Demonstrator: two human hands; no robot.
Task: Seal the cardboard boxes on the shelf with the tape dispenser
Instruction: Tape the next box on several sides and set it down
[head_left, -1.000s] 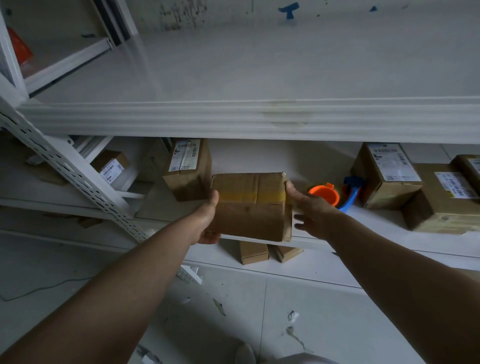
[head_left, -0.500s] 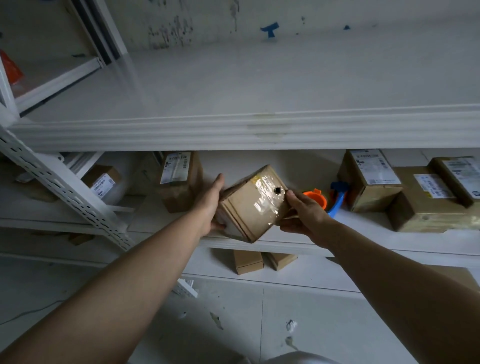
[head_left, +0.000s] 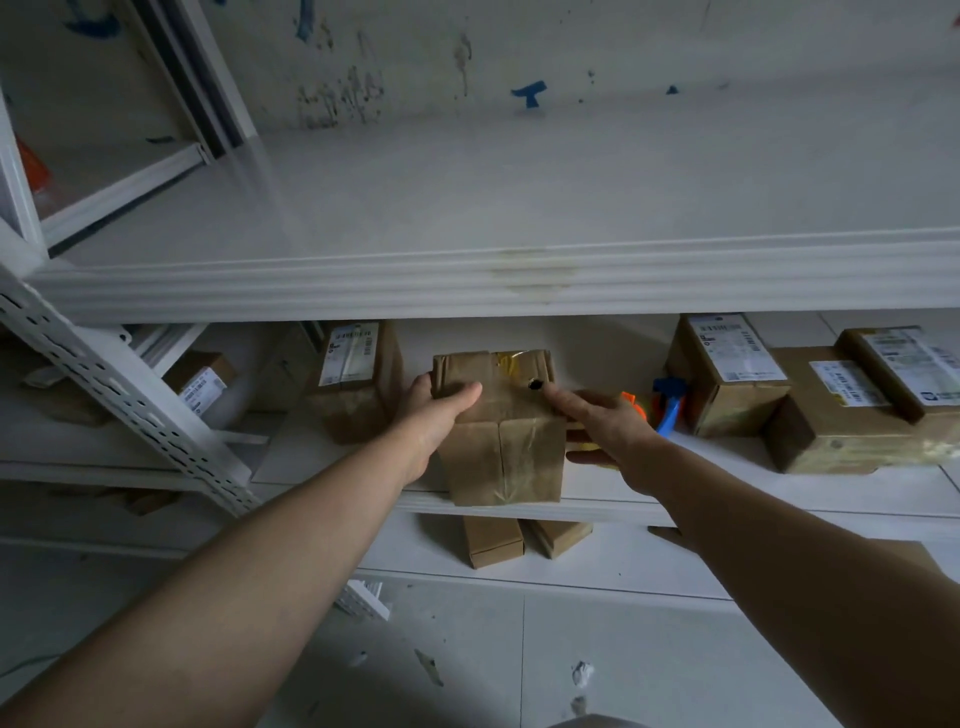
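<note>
— What is seen of the shelving and the room?

— A white metal shelf unit (head_left: 519, 280) is set against a pale wall (head_left: 467, 57) that is marked with dark scuffs and blue paint spots. The top board is bare and glossy, and a yellowish stain is borne on its front lip. A perforated white upright (head_left: 130, 405) is slanted down to the left of the middle shelf (head_left: 727, 483). The floor (head_left: 519, 665) below is laid with pale tiles, chipped in places.

— Where is the box being handled?

— The cardboard box (head_left: 501, 431) is stood at the front edge of the middle shelf, slightly overhanging it. A taped seam is run down its near face, and a small dark hole is seen near the top. It is clasped on its left upper side by the left hand (head_left: 441, 410), thumb laid over the front. The right hand (head_left: 597, 421) is held against its right side with fingers spread, the forefinger stretched toward the hole; whether the box is truly gripped by it cannot be told.

— And around that box?

— Just right of it, behind the right hand, the orange and blue tape dispenser (head_left: 660, 410) is partly hidden. Further right, three labelled boxes (head_left: 831, 405) are crowded together. To its left a labelled carton (head_left: 353, 379) is stood, and beyond the upright a smaller parcel (head_left: 202, 379). Below it, on the lower shelf, two small boxes (head_left: 524, 538) are placed side by side.
</note>
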